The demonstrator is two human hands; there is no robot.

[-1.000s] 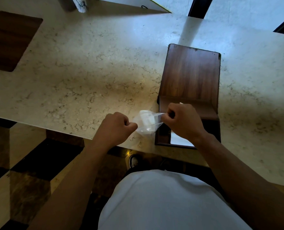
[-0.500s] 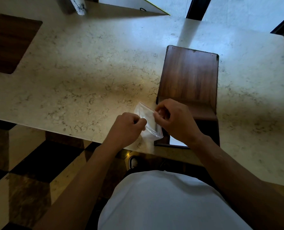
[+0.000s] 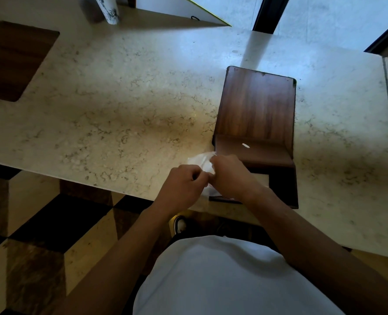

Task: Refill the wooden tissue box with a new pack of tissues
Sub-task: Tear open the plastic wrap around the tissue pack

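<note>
The dark wooden tissue box (image 3: 256,105) lies on the marble counter (image 3: 120,110), its lid swung open toward the window. Its open body (image 3: 283,189) sits at the counter's near edge, a pale surface showing inside. A crumpled clear plastic wrapper (image 3: 199,163) is pinched between both hands just left of the box. My left hand (image 3: 181,185) and my right hand (image 3: 230,176) touch each other, fingers closed on the wrapper. Most of the wrapper is hidden behind my fingers.
A dark wooden inset (image 3: 13,60) lies in the counter at the far left. A white patterned cylinder (image 3: 107,10) stands at the back edge. The checkered floor (image 3: 40,235) shows below the counter's near edge.
The wrapper was stretched between my hands; both hands have come together and bunched it into a smaller wad beside the box.
</note>
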